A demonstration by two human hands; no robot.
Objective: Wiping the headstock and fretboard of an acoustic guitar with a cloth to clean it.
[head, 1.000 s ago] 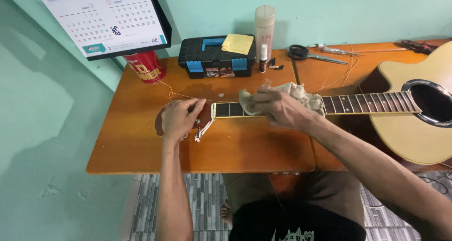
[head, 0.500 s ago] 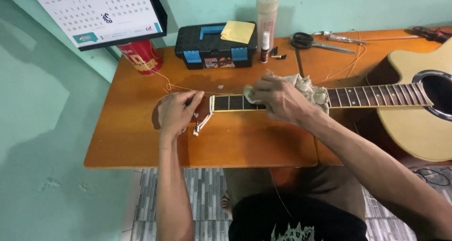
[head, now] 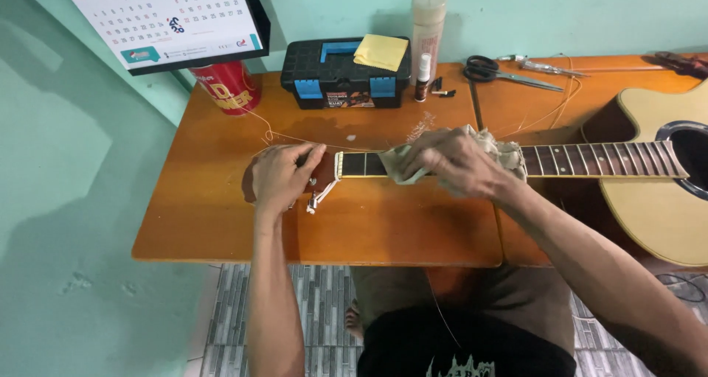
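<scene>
On the table (head: 221, 222), my left hand (head: 280, 176) clasps the headstock (head: 322, 176); at 3 o'clock, my right hand (head: 453, 163) presses a cloth (head: 509, 152) onto the guitar (head: 649, 178) neck, fingers spread.

Left hand (head: 279, 176) palm down, fingers curled; right hand (head: 453, 163) flat, fingers spread, forearm angled.
</scene>
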